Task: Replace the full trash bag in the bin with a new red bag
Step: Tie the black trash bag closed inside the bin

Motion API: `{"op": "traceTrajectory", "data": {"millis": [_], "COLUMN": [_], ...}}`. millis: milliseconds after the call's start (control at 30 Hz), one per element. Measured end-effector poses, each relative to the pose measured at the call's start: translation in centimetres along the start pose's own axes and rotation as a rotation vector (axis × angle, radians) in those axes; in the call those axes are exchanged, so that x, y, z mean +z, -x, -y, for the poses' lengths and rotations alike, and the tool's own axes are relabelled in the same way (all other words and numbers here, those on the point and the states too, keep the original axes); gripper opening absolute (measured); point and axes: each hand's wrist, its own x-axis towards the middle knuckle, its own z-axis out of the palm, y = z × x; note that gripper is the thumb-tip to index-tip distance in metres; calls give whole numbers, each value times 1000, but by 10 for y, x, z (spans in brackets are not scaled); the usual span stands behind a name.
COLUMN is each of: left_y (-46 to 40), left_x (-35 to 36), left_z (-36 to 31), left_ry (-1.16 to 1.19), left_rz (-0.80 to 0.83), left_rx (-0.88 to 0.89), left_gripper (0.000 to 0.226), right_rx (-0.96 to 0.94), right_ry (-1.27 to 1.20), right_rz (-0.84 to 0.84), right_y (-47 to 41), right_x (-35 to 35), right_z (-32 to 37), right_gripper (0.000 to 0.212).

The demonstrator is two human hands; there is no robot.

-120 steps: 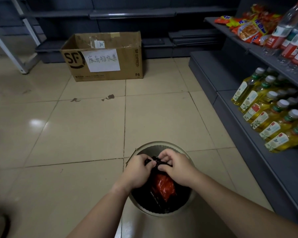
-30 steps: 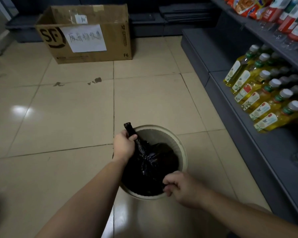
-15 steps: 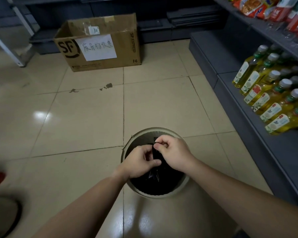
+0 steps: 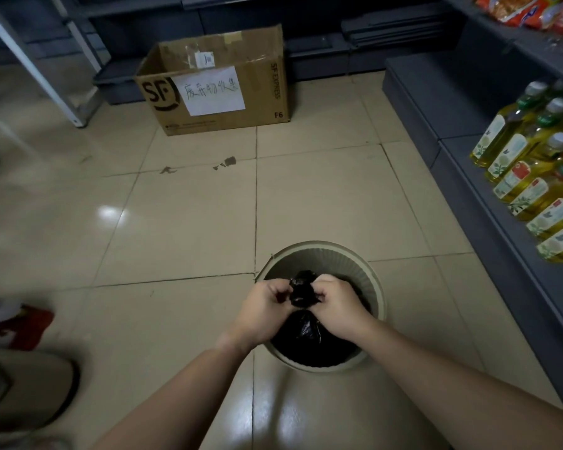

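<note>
Your left hand (image 4: 263,315) and right hand (image 4: 338,308) meet just below the center of the frame, above the open bin (image 4: 376,287). Both hands grasp the gathered neck of the black trash bag (image 4: 302,292): the fingers of each hand are curled around the bunched plastic, left hand on the left side of the neck, right hand on the right side. A crumpled tuft of the neck projects upward between the two hands. The body of the bag sits inside the bin, below your hands, and fills the lower part of the bin opening. The ribbed inner wall of the bin is exposed on the upper side of the opening.

The bin stands on the tiled floor (image 4: 182,222) in the lower center of the frame. A cardboard box (image 4: 221,82) with a handwritten paper sheet taped to its front stands on the floor in the upper center, well apart from the bin. Along the right edge of the frame, a grey shelf (image 4: 468,177) carries a row of oil bottles (image 4: 530,190); packaged snacks (image 4: 517,6) lie on a higher shelf in the upper right corner. A red item (image 4: 23,326), blurred, lies at the left edge of the frame; you cannot tell what it is.
</note>
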Motion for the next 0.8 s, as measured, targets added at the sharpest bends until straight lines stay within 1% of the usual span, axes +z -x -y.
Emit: {"op": "traceTrajectory", "data": {"millis": [33,100,133,200,233,267,333,400,433,467,533,600,700,800], "left_y": [4,8,10,12,13,13,12,11,12,12,13,15,21,24], "left_x": [-4,-11,-14,-19,-20,-22,-28,-37,-40,-42,-43,-39,-36,-39], "left_z": [0,-1,-1,-1,0,1,7,18,24,30,42,50,56,60], "left_ry": [20,52,76,99,101,108,75,-57,-128,-186,-241,-271,-275,-254], "left_rz": [6,-2,2,17,8,-24,-144,-264,-295,-297,-248,-164,-66,-9], "left_rx": [-7,-29,-42,-61,-76,-99,-153,-203,-230,-263,-315,-326,-306,-284], "left_gripper": [11,14,14,17,19,23,33,29,24,27,44,56,61,63], "right_rx": [11,51,65,40,45,64,129,171,175,178,185,198,192,188], "right_ry": [-21,-65,-38,46,50,41,-14,-38,-31,-25,-24,-33,-39,-29], "right_rz": [46,154,193,179,154,140,115,92,86,81,67,55,45,18], "right_y": [0,-1,-1,-3,-5,-4,-4,-5,-6,-6,-6,-5,-5,-5], "right_x": [1,3,5,10,12,13,11,6,3,0,-4,-4,-4,-7], "right_z": [2,8,10,11,11,11,11,10,7,6,2,-3,-3,3], "right_gripper": [14,23,26,39,41,36,20,17,16,14,9,8,10,21]}}
